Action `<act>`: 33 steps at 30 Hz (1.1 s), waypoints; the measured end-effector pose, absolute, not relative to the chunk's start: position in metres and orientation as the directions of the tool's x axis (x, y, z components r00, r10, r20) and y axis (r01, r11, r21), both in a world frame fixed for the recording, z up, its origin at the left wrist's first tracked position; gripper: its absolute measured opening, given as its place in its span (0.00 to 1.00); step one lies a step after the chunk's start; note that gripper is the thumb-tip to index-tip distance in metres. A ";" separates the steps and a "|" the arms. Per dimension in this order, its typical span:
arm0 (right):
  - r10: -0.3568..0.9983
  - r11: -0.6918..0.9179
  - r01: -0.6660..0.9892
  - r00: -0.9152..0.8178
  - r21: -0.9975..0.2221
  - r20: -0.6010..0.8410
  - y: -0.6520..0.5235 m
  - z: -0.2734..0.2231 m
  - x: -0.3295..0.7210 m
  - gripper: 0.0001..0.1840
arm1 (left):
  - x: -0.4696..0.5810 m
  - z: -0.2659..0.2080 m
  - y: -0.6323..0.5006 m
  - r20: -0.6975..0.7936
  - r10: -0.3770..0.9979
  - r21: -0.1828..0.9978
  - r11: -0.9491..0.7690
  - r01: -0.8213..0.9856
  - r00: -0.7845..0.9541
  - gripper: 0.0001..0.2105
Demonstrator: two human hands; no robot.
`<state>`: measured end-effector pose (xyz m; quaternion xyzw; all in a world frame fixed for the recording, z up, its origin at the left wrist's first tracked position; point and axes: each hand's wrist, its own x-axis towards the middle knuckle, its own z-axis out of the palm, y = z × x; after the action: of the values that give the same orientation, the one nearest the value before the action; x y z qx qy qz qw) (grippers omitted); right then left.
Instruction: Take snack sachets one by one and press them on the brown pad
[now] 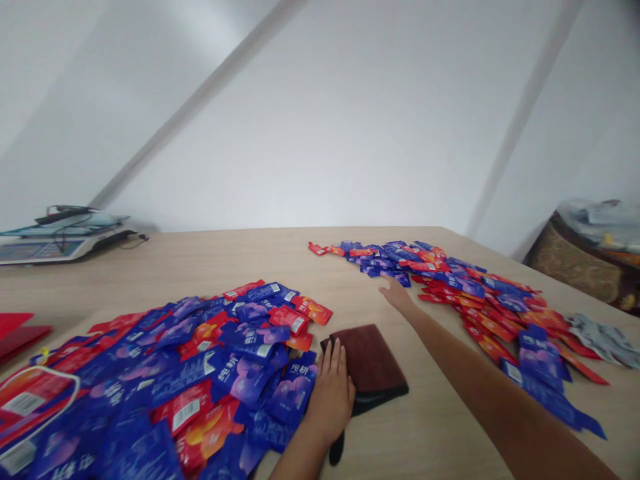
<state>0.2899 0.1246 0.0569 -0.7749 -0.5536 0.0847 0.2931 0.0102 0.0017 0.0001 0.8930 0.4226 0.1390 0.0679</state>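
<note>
My left hand (pixel 334 383) lies flat, fingers stretched out, on the left edge of a brown pad with a dark border (pixel 375 360). Close beside it on the left is a large heap of blue and red sachets (pixel 245 340). My right hand (pixel 399 295) is stretched far forward over the table, its fingers apart at the near edge of a second pile of blue and red sachets (pixel 400 257). Its fingertips are close to a blue sachet; whether they touch it is hard to see. A dark rounded strip (pixel 337 450) shows below the pad, partly behind my left wrist.
A flat device with papers and a cable (pixel 60 240) lies at the back left. Red folded material (pixel 23 333) is at the left edge. Silver sachets (pixel 605 339) lie at the right. Beyond the light wooden table (pixel 225 257) stands a patterned container (pixel 575 257).
</note>
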 end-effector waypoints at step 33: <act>0.879 -0.316 0.854 0.427 -0.413 0.210 0.026 0.019 0.287 0.31 | 0.013 -0.004 0.004 0.269 0.746 0.192 -0.661 0.726 0.609 0.26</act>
<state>0.2870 0.0257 0.0190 -0.8107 -0.5346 0.0268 0.2372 0.0131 0.0040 -0.0044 0.8964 0.4105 0.1643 0.0317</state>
